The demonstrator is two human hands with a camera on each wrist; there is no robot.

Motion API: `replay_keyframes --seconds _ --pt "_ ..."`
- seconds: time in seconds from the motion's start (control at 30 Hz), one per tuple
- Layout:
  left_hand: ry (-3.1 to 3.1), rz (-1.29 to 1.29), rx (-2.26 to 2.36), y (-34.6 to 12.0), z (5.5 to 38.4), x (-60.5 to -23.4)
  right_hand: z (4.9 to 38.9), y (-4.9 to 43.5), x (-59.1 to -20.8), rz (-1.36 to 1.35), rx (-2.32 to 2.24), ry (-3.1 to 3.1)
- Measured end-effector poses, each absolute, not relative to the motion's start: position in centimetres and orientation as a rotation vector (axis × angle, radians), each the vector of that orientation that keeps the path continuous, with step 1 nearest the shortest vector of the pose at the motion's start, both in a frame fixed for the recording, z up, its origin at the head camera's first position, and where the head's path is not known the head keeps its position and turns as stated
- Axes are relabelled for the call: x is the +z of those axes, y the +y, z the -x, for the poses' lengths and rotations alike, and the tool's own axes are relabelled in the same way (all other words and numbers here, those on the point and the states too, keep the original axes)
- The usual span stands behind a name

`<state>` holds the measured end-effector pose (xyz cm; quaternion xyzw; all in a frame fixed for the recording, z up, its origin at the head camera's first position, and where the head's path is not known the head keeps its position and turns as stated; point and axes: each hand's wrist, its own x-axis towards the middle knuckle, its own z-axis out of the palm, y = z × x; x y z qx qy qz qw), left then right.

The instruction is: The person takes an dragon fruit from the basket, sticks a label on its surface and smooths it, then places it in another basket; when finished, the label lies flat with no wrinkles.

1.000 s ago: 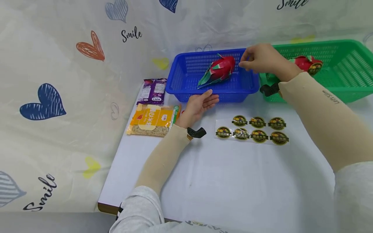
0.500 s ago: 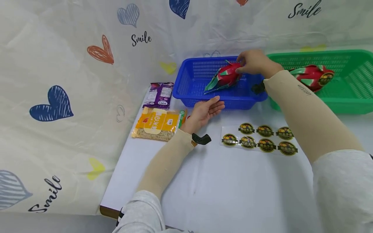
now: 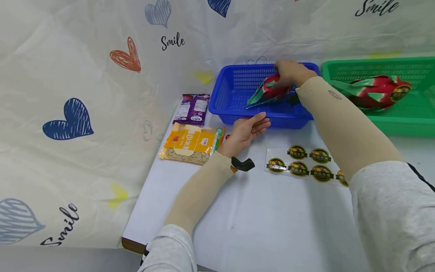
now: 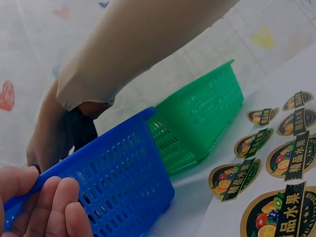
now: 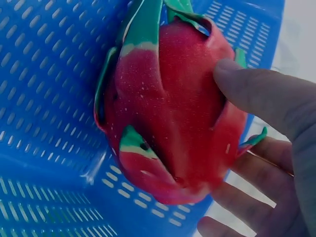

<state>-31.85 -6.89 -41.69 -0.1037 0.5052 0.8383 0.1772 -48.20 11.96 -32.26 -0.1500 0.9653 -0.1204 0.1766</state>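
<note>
A: What lay nearest you?

B: Your grey sleeves [image 3: 391, 200], over the white surface [image 3: 272, 226]. A little farther in were the stickers [image 3: 321, 173], dark with gold edges and little fruit pictures, on a clear sheet. Your right arm covered part of them in the head view.

A: And your left hand?

B: Your left hand [image 3: 245, 131] was at the near side of the blue basket [image 3: 289, 122]. Its fingers were extended and relaxed along the outer wall, holding nothing, with the thumb up at the rim. I couldn't tell whether the thumb was pressing there. The orange bag [image 3: 190, 143] was just left of that hand, and the purple packet [image 3: 193, 109] lay beyond the bag, near the basket's left end.

A: Where was the fruit?

B: The fruit [image 5: 182, 98] was inside the blue basket, right of its middle. It was red with green tips, and in the head view those tips pointed left and toward you.

A: Were you holding it?

B: Yes. Your right hand [image 3: 290, 72] gripped its rounded red end, the thumb on one side and the other fingers reaching round behind.

A: What was past that?

B: To the right stood the green basket [image 3: 401, 126], just beside the blue one, with a second fruit [image 3: 377, 92] in it that bore a sticker on its right end. Behind everything hung a pale cloth [image 3: 102, 113] printed with hearts and the word "Smile".
</note>
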Motion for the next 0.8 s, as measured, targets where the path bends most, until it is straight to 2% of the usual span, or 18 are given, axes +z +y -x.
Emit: replay_keyframes --seconds 0.57,0.8 --pt "1.474 0.28 2.381 -6.6 31.9 -42.0 47.0 13.4 -32.7 0.384 -0.337 2.877" --pt "1.447 0.302 2.373 -6.7 32.0 -41.9 45.9 14.0 -31.3 0.445 -0.418 3.033"
